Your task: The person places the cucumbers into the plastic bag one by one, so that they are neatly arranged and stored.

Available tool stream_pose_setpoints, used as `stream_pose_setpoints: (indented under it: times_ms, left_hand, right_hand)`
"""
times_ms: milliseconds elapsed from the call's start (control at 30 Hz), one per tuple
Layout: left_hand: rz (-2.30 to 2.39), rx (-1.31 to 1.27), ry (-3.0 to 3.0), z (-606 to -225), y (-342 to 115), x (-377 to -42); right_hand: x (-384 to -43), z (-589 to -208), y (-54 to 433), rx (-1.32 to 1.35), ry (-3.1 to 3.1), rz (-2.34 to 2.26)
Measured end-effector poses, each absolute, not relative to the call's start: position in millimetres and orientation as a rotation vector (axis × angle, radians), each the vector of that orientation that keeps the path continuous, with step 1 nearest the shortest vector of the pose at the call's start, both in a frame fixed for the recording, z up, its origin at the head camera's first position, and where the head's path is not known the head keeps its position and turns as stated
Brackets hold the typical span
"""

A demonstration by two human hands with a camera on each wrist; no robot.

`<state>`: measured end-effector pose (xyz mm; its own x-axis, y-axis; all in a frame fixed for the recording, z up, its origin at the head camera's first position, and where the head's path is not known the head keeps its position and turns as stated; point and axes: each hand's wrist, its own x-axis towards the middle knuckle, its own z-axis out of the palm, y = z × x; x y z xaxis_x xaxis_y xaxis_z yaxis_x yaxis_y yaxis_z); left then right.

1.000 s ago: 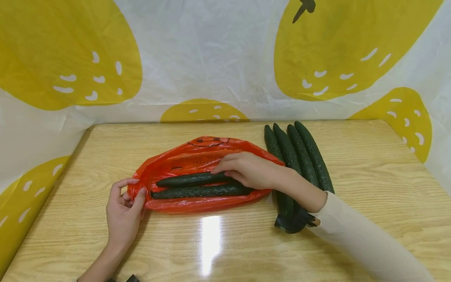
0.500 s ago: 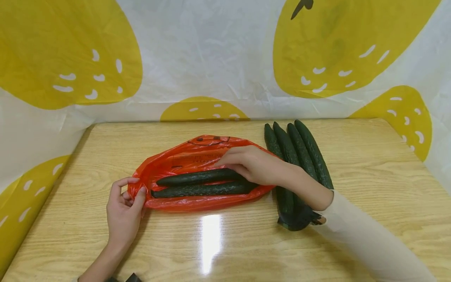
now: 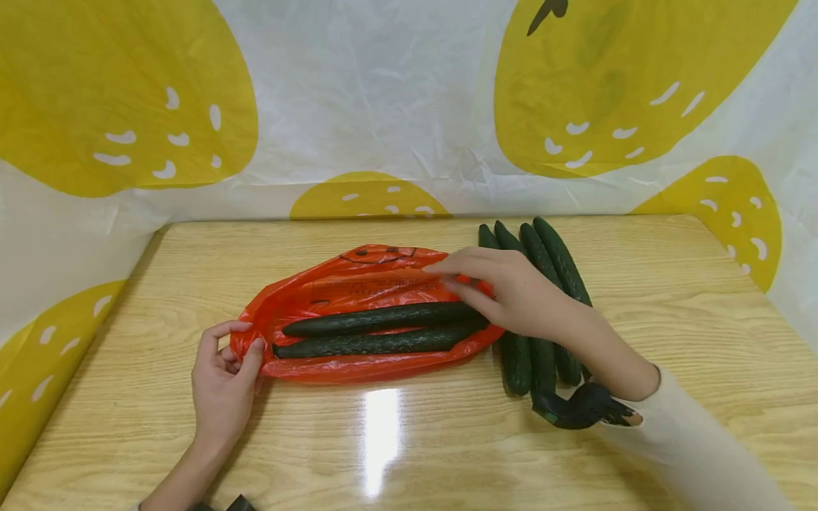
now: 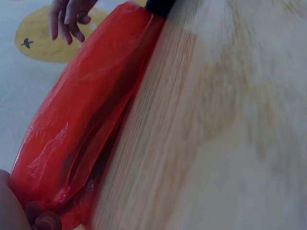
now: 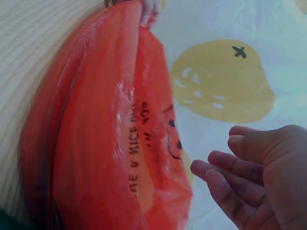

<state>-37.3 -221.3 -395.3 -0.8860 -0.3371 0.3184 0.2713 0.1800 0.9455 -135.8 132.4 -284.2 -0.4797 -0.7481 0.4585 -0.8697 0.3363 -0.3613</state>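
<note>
A red plastic bag (image 3: 358, 370) lies on its side with its mouth spread wide. Two dark green cucumbers rest side by side inside it, an upper one (image 3: 377, 319) and a lower one (image 3: 377, 345). My left hand (image 3: 222, 387) pinches the bag's left end between thumb and fingers. Over the right end of the bag hovers my right hand (image 3: 520, 294), fingers extended and holding nothing; it covers part of the rim there. In the right wrist view the fingers of this right hand (image 5: 254, 177) are apart from the red plastic.
Several more cucumbers (image 3: 565, 266) lie in a row to the right of the bag, partly under the right forearm. A black wrist strap (image 3: 571, 408) hangs below that forearm. Behind the wooden table (image 3: 307, 440) hangs a white cloth (image 3: 377, 92) with yellow fruit prints.
My right hand has let go of the upper cucumber and moved right and up, toward the bag's right end. The left hand keeps its pinch on the bag.
</note>
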Motion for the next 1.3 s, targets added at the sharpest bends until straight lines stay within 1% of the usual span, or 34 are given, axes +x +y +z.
stream_pose_setpoints:
  times_ms: [167,333,633,967,1300]
  left_hand:
    - [-1.734,0.08,-2.016,-394,-221,-37]
    - [-1.748,0.108,-2.01,-394,-221,-37]
    - [-1.774,0.139,-2.011,-393,-221,-37]
    - [-1.764,0.139,-2.021,-392,-220,-38]
    - [-1.759,0.137,-2.023,-394,-222,-37]
  right_hand:
    - [-130,-283,148,1.339,-2.343,0.84]
    - [-125,-282,159,1.29,-2.255,0.883]
    - [-120,-283,186,1.171,-2.285,0.883]
    - [-118,-293,226,0.997,-2.317,0.84]
    - [-113,-302,252,0.801,-2.382,0.859]
